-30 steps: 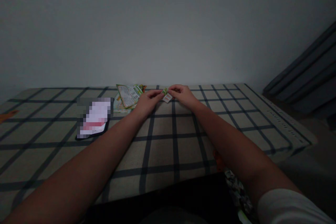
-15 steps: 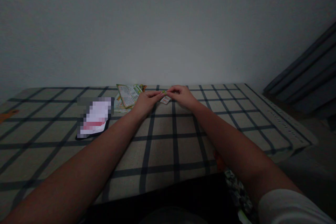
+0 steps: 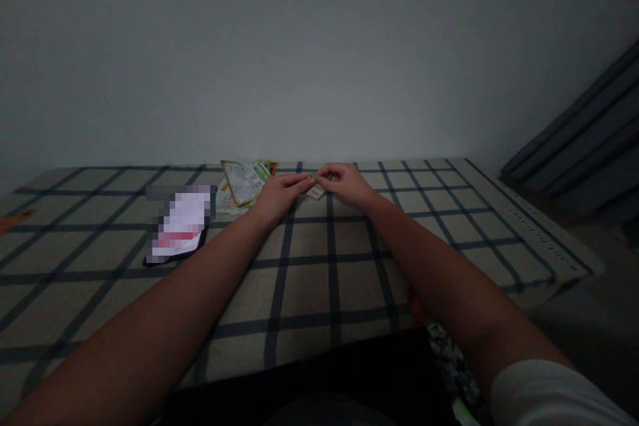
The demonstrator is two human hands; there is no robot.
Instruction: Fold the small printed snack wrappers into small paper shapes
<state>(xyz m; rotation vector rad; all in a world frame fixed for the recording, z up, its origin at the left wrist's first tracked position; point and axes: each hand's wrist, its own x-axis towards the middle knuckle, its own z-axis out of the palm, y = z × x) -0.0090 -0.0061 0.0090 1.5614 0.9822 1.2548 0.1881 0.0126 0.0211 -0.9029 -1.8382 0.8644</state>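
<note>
Near the back of the table, my left hand (image 3: 281, 197) and my right hand (image 3: 345, 184) meet at a small printed packet (image 3: 315, 192), white with some green and red. Fingertips of both hands pinch its upper edge, while the lower corner shows beneath them. How the fingers sit on the edge is too small to make out. Just left of my left hand lies a pile of green and white printed packets (image 3: 242, 183), partly covered by that hand.
A phone (image 3: 182, 223) with a lit, blurred screen lies on the left. The checked tablecloth (image 3: 304, 286) covers the table, which meets a plain wall (image 3: 319, 66) at the back. A grey curtain (image 3: 584, 126) hangs at the right.
My right hand's fingertips have shifted slightly left, nearer to the left hand's. The small packet stays between both hands; the pile and the phone lie as before.
</note>
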